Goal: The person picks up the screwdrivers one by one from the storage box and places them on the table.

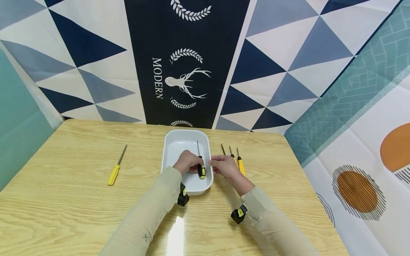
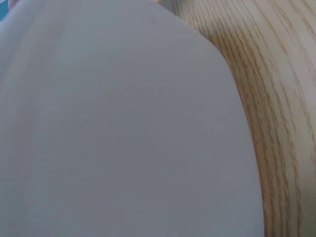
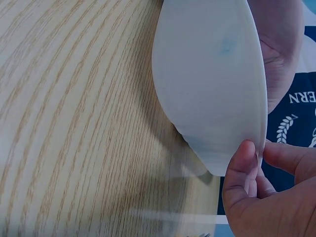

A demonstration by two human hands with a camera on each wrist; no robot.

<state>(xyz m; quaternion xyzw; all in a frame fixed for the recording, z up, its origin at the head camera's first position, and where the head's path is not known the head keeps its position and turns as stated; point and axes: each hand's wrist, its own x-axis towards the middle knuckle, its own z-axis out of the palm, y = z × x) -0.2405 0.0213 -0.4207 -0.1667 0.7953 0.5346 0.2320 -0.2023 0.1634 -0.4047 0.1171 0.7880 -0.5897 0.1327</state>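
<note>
A white plastic tray (image 1: 174, 151) stands on the table with a screwdriver (image 1: 201, 172) inside its right half. The screwdriver has a black and yellow handle, and its thin shaft points away from me. My left hand (image 1: 188, 161) reaches over the tray and grips the handle; its fingertips are partly hidden. My right hand (image 1: 225, 166) is at the tray's right side. In the right wrist view, the thumb and fingers (image 3: 242, 170) pinch the tray rim. The left wrist view is mostly filled by the tray's pale outer wall (image 2: 128, 123).
Right of the tray, several yellow-handled screwdrivers (image 1: 240, 164) lie side by side, partly behind my right hand. Another screwdriver (image 1: 114, 174) with an all-yellow handle lies on the left of the wooden table (image 1: 64, 199). Patterned cloth (image 1: 182, 71) hangs along the table's back edge.
</note>
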